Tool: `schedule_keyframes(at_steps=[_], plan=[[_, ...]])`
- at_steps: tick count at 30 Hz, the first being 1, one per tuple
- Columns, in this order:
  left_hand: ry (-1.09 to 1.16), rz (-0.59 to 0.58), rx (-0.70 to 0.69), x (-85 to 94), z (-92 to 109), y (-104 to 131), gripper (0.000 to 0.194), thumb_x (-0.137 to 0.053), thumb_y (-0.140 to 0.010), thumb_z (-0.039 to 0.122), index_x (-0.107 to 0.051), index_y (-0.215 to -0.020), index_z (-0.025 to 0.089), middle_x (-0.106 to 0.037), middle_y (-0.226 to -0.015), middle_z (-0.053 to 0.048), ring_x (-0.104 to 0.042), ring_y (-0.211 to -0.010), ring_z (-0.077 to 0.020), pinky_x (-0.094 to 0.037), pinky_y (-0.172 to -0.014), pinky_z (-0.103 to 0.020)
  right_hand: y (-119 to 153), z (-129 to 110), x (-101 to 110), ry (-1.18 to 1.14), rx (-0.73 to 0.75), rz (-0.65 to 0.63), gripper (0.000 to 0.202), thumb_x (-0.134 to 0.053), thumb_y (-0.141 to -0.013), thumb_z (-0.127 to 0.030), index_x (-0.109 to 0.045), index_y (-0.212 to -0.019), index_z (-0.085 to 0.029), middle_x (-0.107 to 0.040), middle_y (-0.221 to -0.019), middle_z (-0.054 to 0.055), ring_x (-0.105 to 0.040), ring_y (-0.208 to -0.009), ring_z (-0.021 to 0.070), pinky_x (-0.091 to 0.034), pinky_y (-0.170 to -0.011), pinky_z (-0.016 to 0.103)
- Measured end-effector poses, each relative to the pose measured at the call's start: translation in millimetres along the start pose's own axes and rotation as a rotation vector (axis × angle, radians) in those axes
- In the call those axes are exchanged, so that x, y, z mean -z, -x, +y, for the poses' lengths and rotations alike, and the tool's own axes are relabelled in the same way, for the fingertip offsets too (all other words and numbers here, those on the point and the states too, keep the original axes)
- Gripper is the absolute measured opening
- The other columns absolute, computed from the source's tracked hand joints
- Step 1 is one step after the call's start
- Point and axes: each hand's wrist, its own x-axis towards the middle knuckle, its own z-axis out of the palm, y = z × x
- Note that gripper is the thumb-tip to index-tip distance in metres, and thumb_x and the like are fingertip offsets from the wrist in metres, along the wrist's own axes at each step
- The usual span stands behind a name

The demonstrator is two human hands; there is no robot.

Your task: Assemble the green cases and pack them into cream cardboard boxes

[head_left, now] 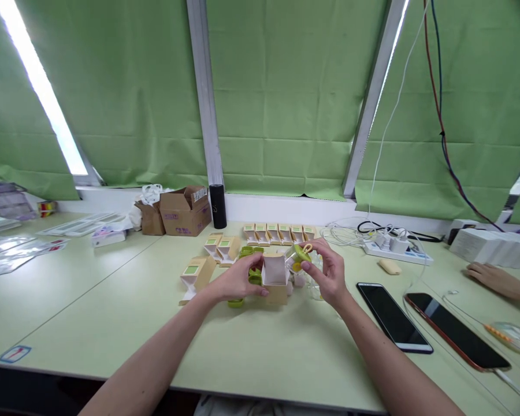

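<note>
My left hand (pixel 241 279) is closed around a small kraft cardboard box (pixel 277 293), its white inside showing through the open top. In my right hand (pixel 330 273) is a small clear container with a green lid (pixel 301 254) and a pale yellow loop, tilted right beside the box's opening. Several green lids (pixel 255 276) lie behind and beside my left hand. Clear containers (pixel 316 284) stand beneath my right hand, partly hidden by it. To the left are similar opened boxes (pixel 199 275), and a row of them (pixel 279 233) stands farther back.
Two phones (pixel 394 316) (pixel 457 330) lie at right, near a power strip (pixel 397 252) with tangled cables. Another person's hand (pixel 498 281) rests near white boxes (pixel 481 247). A large carton (pixel 184 214) and a black tumbler (pixel 218 207) stand at the back; plastic sheets (pixel 17 254) lie far left.
</note>
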Motion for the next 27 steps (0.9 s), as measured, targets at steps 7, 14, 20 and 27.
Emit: schedule_keyframes(at_steps=[7,14,20,27], plan=[[-0.063,-0.073,0.041,12.9,6,6,0.06,-0.091,-0.067,0.042,-0.064,-0.115,0.019,-0.069,-0.111,-0.007,-0.065,-0.102,-0.0291,-0.053,-0.086,-0.037,3,6,-1,-0.002,-0.004,0.056,0.021,-0.071,-0.095,-0.044,-0.073,-0.102,-0.025,-0.075,-0.105,0.009,-0.062,-0.098,0.0281,-0.05,-0.089,0.045],[-0.111,-0.168,-0.003,6.8,7,11,0.06,-0.095,-0.063,0.037,-0.07,-0.115,0.024,-0.074,-0.108,-0.005,-0.07,-0.101,-0.031,-0.052,-0.085,-0.034,6,6,-5,0.023,-0.044,0.022,0.025,-0.071,-0.094,-0.047,-0.073,-0.105,-0.025,-0.076,-0.105,0.01,-0.064,-0.101,0.0302,-0.051,-0.092,0.049],[-0.17,-0.153,-0.022,9.7,5,13,0.079,-0.098,-0.059,0.043,-0.065,-0.128,0.024,-0.072,-0.121,-0.008,-0.067,-0.111,-0.0338,-0.052,-0.093,-0.037,7,5,-6,0.022,-0.028,0.026,0.021,-0.07,-0.095,-0.045,-0.072,-0.103,-0.025,-0.076,-0.106,0.01,-0.063,-0.1,0.0297,-0.05,-0.091,0.048],[0.051,-0.1,-0.119,33.1,17,22,0.04,-0.086,-0.079,0.03,-0.07,-0.115,0.025,-0.064,-0.131,-0.008,-0.061,-0.125,-0.0277,-0.049,-0.108,-0.04,7,3,-7,0.049,-0.044,0.03,0.023,-0.071,-0.096,-0.046,-0.075,-0.104,-0.025,-0.077,-0.105,0.009,-0.063,-0.098,0.0289,-0.05,-0.088,0.045]])
